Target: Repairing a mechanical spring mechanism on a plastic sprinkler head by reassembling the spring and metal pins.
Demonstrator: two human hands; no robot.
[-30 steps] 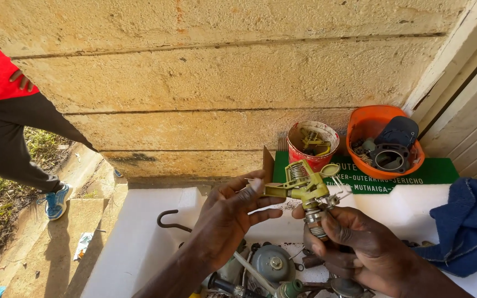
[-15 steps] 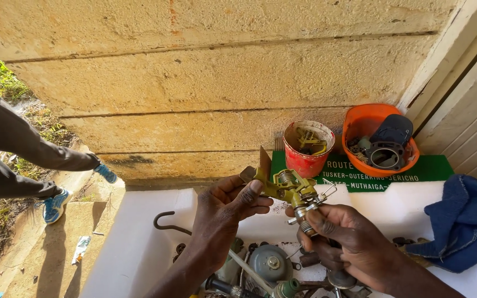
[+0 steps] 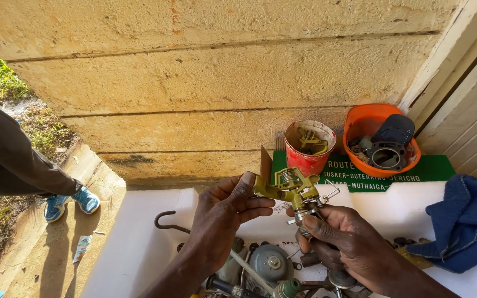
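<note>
A brass impact sprinkler head [image 3: 292, 190] is held up above the white surface [image 3: 139, 243], between the two hands. The left hand [image 3: 222, 215] is closed around the sprinkler's left arm, thumb pressed on top; the right hand [image 3: 349, 243] is pinched around its threaded lower stem, just below and right of the sprinkler. Directly behind the sprinkler, a red tin [image 3: 308, 148] with small yellow parts is seen, and right of that tin an orange bowl [image 3: 360, 129] of dark fittings, both standing on a green sign board [image 3: 432, 168] against the concrete block wall [image 3: 222, 72]. Below the sprinkler, grey metal parts [image 3: 269, 262] are crowded at the surface's near edge; a metal hook [image 3: 167, 221] lies to the sprinkler's left, with open white surface around it. A blue cloth [image 3: 465, 221] is bunched to the right. Beyond the surface's left edge, another person's legs and blue shoes [image 3: 73, 203] are seen on the ground.
</note>
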